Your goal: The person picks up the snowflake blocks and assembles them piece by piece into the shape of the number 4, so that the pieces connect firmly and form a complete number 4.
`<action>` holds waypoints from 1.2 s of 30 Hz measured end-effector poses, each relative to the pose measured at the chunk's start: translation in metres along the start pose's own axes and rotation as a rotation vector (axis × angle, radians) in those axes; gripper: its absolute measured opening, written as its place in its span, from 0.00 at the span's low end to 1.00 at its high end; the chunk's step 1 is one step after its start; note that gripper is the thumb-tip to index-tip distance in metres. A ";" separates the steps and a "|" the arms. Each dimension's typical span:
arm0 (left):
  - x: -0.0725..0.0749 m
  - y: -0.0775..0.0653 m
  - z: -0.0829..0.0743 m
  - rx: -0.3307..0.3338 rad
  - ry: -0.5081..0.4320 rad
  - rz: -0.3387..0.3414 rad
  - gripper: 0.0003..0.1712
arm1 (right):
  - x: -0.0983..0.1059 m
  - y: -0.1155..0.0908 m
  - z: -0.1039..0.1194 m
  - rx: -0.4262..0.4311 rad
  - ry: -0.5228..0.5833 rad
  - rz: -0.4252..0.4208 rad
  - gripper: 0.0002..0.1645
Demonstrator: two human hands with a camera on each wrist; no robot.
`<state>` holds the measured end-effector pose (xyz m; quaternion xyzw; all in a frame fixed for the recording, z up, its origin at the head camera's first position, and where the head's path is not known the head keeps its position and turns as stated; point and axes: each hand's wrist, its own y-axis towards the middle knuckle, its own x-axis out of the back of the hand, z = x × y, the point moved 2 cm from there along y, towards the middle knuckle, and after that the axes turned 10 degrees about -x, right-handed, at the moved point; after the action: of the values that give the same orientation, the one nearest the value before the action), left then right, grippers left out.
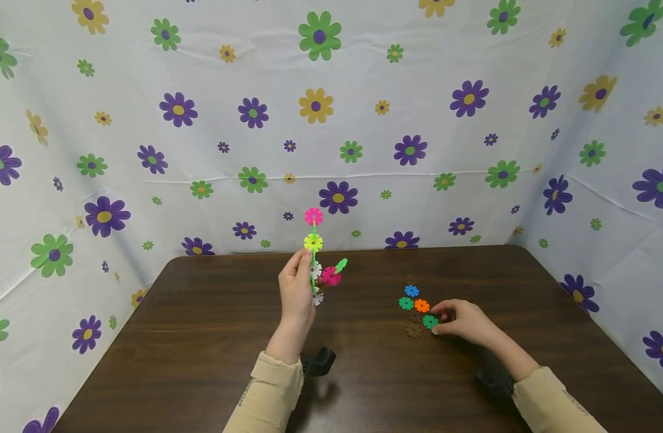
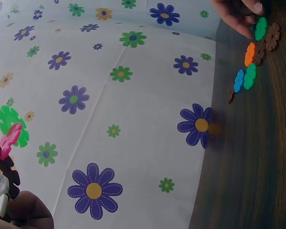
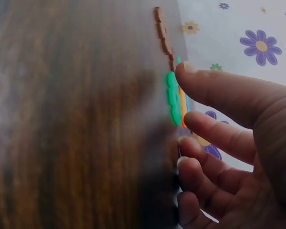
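My left hand [image 1: 297, 288] grips a construction of interlocking notched plastic discs, raised above the table. A pink disc [image 1: 313, 216] tops it, with a yellow disc [image 1: 313, 242] below and white, green, brown and magenta ones lower down. Fingers cover part of the joints. In the left wrist view, a white disc [image 2: 0, 193] shows beside the fingers. Low over the table, my right hand [image 1: 467, 322] has thumb and index finger apart at the edge of a loose green disc [image 1: 430, 322]. That green disc [image 3: 173, 98] appears just beyond the fingertips in the right wrist view.
Beside the right hand lie loose discs: an orange one [image 1: 422, 306], a blue one [image 1: 411, 291], another green one [image 1: 406, 304] and several brown ones [image 1: 413, 330]. The dark wooden table [image 1: 218, 325] meets a flowered cloth [image 1: 266, 144] at its back and sides.
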<state>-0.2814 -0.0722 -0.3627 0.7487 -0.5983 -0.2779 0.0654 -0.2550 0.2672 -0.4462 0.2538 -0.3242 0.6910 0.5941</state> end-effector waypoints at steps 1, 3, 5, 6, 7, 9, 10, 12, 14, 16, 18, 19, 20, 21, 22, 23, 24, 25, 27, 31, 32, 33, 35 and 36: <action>0.000 0.000 0.000 -0.005 -0.005 0.000 0.19 | -0.001 0.001 0.001 0.001 -0.007 -0.003 0.23; 0.001 0.001 -0.001 -0.013 -0.012 0.000 0.19 | -0.003 0.002 0.002 0.004 -0.033 -0.013 0.22; 0.001 0.000 -0.001 -0.005 -0.027 0.000 0.18 | -0.005 0.002 0.003 0.005 -0.068 -0.022 0.20; 0.001 0.000 -0.001 0.001 -0.035 0.000 0.18 | -0.006 0.003 0.003 0.006 -0.085 -0.025 0.20; 0.001 0.000 -0.001 0.010 -0.044 0.000 0.17 | -0.006 0.003 0.003 0.006 -0.100 -0.029 0.19; 0.001 -0.001 -0.001 0.025 -0.056 0.002 0.17 | -0.006 0.003 0.003 -0.002 -0.122 -0.033 0.17; 0.001 -0.001 -0.001 0.029 -0.057 0.003 0.18 | -0.007 0.003 0.003 -0.004 -0.126 -0.032 0.17; 0.001 0.000 -0.001 0.029 -0.053 0.005 0.19 | -0.007 0.004 0.003 0.001 -0.127 -0.028 0.17; 0.002 0.000 0.000 0.026 -0.044 0.002 0.19 | -0.007 0.004 0.003 0.001 -0.123 -0.024 0.18; 0.003 0.000 0.000 0.025 -0.039 0.000 0.19 | -0.007 0.005 0.004 0.005 -0.113 -0.018 0.18; 0.003 0.001 0.000 0.023 -0.036 0.000 0.18 | -0.006 0.005 0.006 0.018 -0.095 -0.009 0.18; 0.003 0.001 0.000 0.020 -0.038 0.001 0.18 | -0.005 0.006 0.006 0.025 -0.080 -0.005 0.17; 0.003 0.000 -0.001 0.018 -0.040 0.001 0.18 | -0.004 0.006 0.007 0.034 -0.064 0.003 0.15; 0.003 0.000 -0.001 0.015 -0.044 0.001 0.18 | -0.003 0.005 0.008 0.047 -0.048 0.014 0.14; 0.003 0.000 -0.001 0.010 -0.044 -0.001 0.18 | -0.002 0.006 0.010 0.063 -0.033 0.030 0.12; 0.004 0.000 -0.002 0.005 -0.043 -0.003 0.18 | 0.000 0.007 0.012 0.076 -0.013 0.047 0.11; 0.004 0.001 -0.002 0.000 -0.044 -0.003 0.18 | 0.001 0.007 0.014 0.087 0.005 0.066 0.09; 0.004 0.000 -0.002 0.000 -0.044 -0.003 0.18 | 0.003 0.008 0.016 0.096 0.024 0.083 0.08; 0.004 0.000 -0.001 -0.004 -0.043 0.003 0.18 | 0.008 0.010 0.023 0.112 0.055 0.112 0.07; 0.002 0.000 -0.001 -0.011 -0.040 0.010 0.18 | 0.021 0.015 0.049 0.177 0.078 0.125 0.12; 0.002 0.000 -0.001 -0.015 -0.036 0.012 0.18 | 0.025 0.017 0.057 0.193 0.071 0.118 0.13; 0.002 0.000 -0.001 -0.017 -0.032 0.013 0.17 | 0.028 0.019 0.065 0.213 0.064 0.111 0.14; 0.001 0.000 -0.002 -0.018 -0.026 0.012 0.17 | 0.032 0.024 0.083 0.247 0.052 0.098 0.14; 0.001 0.000 -0.002 -0.018 -0.021 0.011 0.17 | 0.032 0.027 0.093 0.260 0.054 0.095 0.14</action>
<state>-0.2800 -0.0737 -0.3614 0.7418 -0.6004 -0.2910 0.0674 -0.2897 0.2168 -0.3651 0.2942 -0.2277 0.7611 0.5313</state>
